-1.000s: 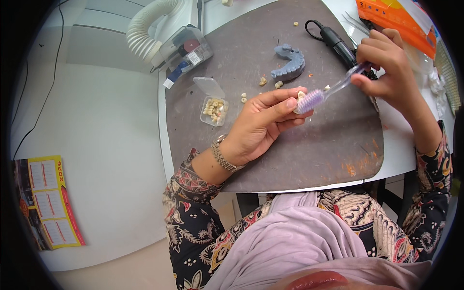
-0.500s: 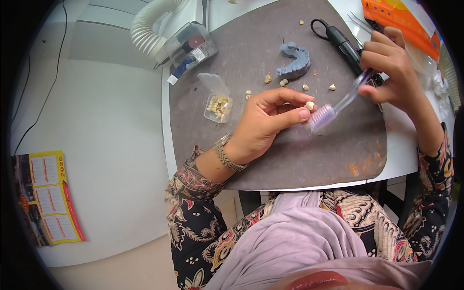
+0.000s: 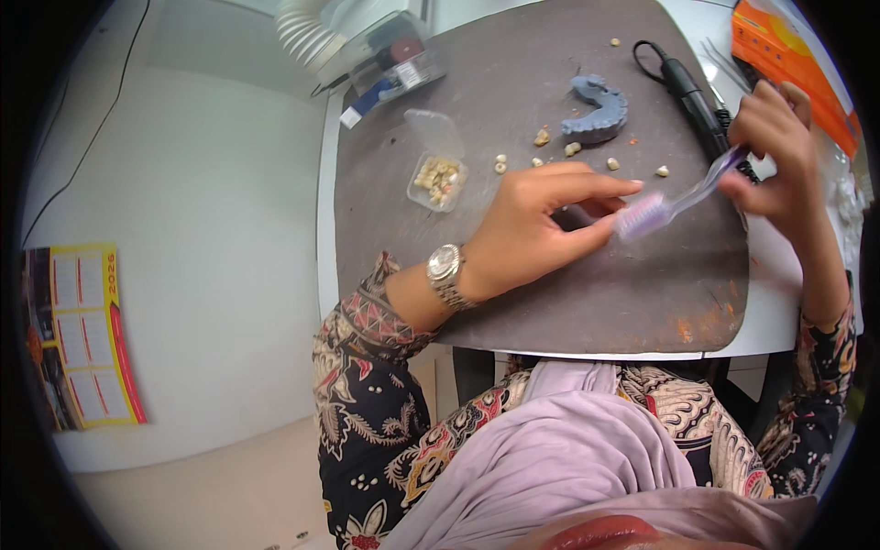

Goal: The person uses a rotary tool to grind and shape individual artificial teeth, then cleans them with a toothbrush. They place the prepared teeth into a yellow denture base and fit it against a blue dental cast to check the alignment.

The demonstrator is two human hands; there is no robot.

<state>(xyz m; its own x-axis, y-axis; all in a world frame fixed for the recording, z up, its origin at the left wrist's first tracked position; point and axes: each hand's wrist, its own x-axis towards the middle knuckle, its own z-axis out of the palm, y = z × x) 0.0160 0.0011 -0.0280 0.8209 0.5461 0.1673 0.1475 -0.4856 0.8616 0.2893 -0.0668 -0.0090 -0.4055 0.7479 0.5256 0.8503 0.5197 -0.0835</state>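
My right hand (image 3: 775, 137) grips a clear purple toothbrush (image 3: 701, 188) by its handle. The blurred brush head is right at the fingertips of my left hand (image 3: 541, 220). Thumb and index finger there are in a pinch, and the small ivory tooth seen in it a moment ago is now hidden behind the bristles. Beyond my hands several loose teeth (image 3: 613, 164) lie on the brown mat. Behind them sits a grey-blue horseshoe-shaped dental model (image 3: 598, 119). Left of it, a small clear box (image 3: 438, 183) with its lid open holds many teeth.
The brown mat (image 3: 532, 316) covers a white table. A black handpiece with a cord (image 3: 687, 96) and metal tweezers (image 3: 724, 64) lie near my right hand, beside an orange packet (image 3: 797, 64). At the back left are a clear container (image 3: 390, 60) and a white ribbed hose (image 3: 307, 32).
The whole view has shifted, so the mat's things sit further right. The toothbrush head has moved over my left fingertips and now covers the tooth.
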